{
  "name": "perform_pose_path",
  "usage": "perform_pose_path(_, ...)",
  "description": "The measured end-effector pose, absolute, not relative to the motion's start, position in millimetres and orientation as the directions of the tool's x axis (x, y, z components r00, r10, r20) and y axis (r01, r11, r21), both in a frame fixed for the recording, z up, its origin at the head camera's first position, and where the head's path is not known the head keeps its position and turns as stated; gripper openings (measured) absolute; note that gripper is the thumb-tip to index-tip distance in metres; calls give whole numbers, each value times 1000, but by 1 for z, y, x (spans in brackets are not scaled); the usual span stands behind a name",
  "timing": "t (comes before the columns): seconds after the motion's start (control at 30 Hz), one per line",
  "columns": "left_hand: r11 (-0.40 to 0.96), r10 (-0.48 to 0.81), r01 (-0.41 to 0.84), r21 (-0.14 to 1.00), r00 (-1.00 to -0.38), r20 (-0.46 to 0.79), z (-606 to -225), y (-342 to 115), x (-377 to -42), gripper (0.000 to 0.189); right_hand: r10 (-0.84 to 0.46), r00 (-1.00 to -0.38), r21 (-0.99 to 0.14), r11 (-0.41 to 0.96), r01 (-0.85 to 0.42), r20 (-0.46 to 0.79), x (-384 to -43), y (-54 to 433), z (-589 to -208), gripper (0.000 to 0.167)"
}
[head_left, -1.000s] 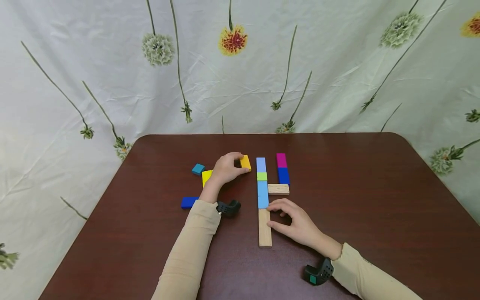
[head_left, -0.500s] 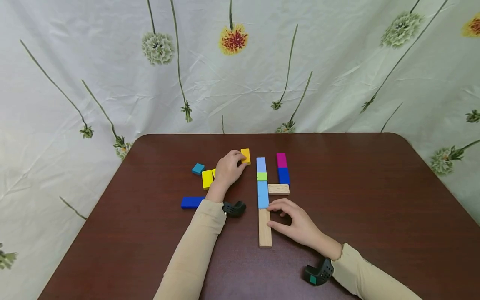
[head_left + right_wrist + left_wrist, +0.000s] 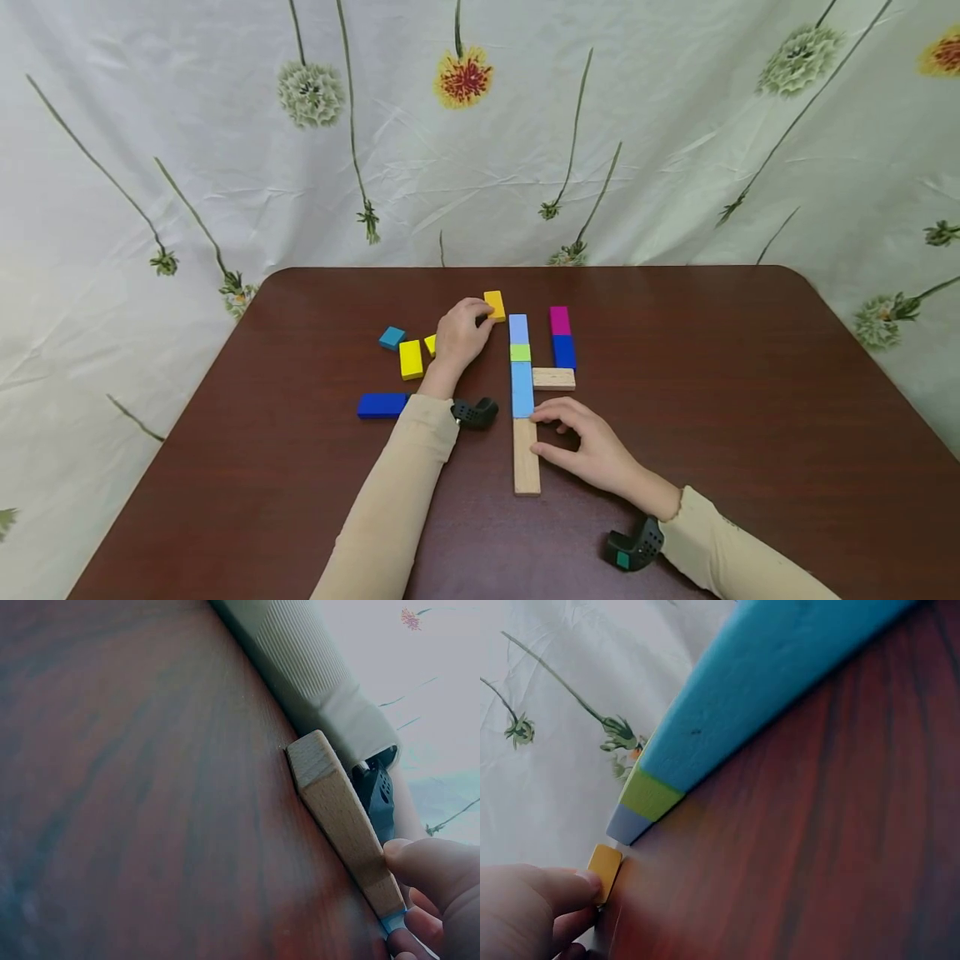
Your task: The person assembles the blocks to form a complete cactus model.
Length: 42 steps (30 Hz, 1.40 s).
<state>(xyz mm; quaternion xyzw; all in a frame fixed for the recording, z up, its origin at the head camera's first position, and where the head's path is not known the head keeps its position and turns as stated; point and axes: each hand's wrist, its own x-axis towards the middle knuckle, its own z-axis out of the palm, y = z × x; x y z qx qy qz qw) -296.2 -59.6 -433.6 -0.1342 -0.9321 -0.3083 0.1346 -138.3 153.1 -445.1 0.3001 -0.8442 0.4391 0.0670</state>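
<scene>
My left hand (image 3: 461, 335) pinches a yellow-orange block (image 3: 496, 303) between thumb and fingers, just beyond the far end of a straight row of blocks. In the left wrist view this block (image 3: 605, 870) is close to the row's pale end. From far to near the row has a periwinkle block (image 3: 518, 328), a short green block (image 3: 520, 352), a light blue block (image 3: 522, 390) and a long bare wooden block (image 3: 527, 458). My right hand (image 3: 592, 446) rests on the right with fingers parted, its thumb and fingertips at the side of the wooden and light blue blocks.
Right of the row stand a small wooden block (image 3: 554, 379), a dark blue block (image 3: 564, 352) and a magenta block (image 3: 559, 321), joined end to side. Left lie a teal block (image 3: 392, 337), a yellow block (image 3: 411, 360), a partly hidden yellow block (image 3: 431, 345) and a long blue block (image 3: 382, 406).
My left hand has moved slightly right and away with the yellow-orange block, which now sits nearer the row's far end. My right hand has stayed put.
</scene>
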Motion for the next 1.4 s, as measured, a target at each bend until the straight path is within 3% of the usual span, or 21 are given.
perform_pose_path(0.53,781,53,215,587,-958,280,-436,-53,-307,27,-453,-802,-702,417,-577,390,-140,152,-447,31)
perform_pose_path(1.4,748,111,213,629,-974,198,-430,-43,-321,27,-452,-815,-725,412,-552,363,-140,154,-447,30)
